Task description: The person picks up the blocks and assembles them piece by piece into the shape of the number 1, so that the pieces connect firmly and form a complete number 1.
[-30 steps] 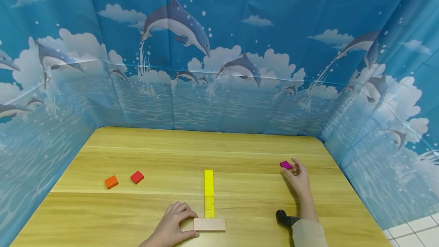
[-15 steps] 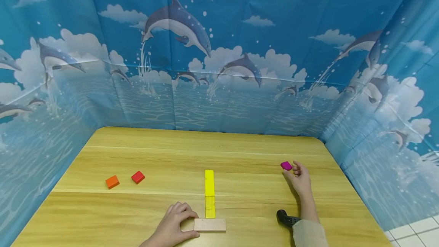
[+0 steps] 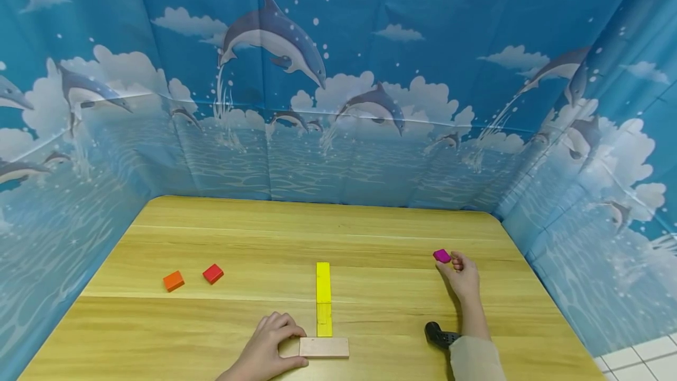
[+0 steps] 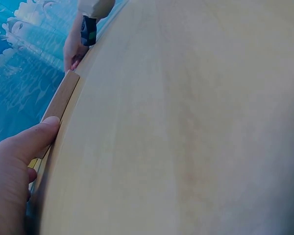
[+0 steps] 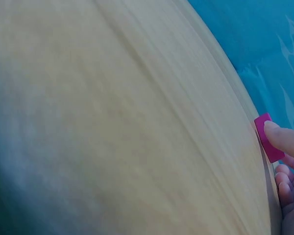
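In the head view my left hand (image 3: 270, 343) holds the left end of a plain wooden block (image 3: 325, 347), thumb at the near edge and fingers at the far edge. The left wrist view shows the thumb on this block (image 4: 61, 98). Two yellow blocks (image 3: 323, 298) lie end to end, running away from the plain block's far side. Toward the right of the table, my right hand (image 3: 462, 278) pinches a small magenta block (image 3: 442, 256). In the right wrist view the thumb presses the magenta block's face (image 5: 272, 147); the other fingers are partly hidden.
An orange block (image 3: 173, 281) and a red block (image 3: 213, 274) lie on the left of the wooden table (image 3: 254, 222). A black device (image 3: 439, 335) sits at my right wrist. A dolphin-print curtain (image 3: 338, 157) surrounds the table's back and sides.
Both hands stay almost still on their blocks. My right hand's fingers have drawn in slightly near the magenta block, and the head view has shifted a little.
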{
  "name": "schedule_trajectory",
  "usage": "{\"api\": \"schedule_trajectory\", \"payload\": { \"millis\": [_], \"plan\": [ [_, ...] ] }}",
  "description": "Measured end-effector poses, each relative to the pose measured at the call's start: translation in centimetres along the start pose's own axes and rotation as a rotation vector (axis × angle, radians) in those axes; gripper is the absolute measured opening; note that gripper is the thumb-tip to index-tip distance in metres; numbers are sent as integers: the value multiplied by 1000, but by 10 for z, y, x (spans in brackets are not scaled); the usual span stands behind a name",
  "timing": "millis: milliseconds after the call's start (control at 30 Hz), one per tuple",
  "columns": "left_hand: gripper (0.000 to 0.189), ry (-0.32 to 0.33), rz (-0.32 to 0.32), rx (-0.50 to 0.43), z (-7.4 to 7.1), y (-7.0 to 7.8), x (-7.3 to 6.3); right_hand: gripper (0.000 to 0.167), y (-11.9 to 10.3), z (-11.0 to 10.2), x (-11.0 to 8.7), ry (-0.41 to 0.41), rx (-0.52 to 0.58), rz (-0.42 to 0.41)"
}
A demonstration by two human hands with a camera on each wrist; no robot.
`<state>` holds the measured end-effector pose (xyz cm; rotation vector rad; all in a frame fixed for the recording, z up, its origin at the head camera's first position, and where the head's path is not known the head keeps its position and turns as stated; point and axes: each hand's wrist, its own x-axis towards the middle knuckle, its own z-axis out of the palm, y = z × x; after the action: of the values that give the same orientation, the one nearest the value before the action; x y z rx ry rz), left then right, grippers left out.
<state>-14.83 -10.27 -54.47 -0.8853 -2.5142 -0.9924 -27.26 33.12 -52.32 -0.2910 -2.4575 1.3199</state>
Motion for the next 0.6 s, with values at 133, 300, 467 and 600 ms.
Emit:
{"api": "schedule_trajectory", "payload": {
  "millis": [133,300,467,600],
  "plan": [
    [30,-3,-3,3,1,-1,0,63,2,1,0,26,7,-12],
    [30,-4,-5,2,1,-1,0,50,-6,2,-2,24,-51,66],
    [30,2,0,-2,2,-1,0,45,-9,3,-2,37,-87,91],
    [30,9,5,-2,3,-2,-1,42,-7,5,-2,57,-83,87]
  ]
}}
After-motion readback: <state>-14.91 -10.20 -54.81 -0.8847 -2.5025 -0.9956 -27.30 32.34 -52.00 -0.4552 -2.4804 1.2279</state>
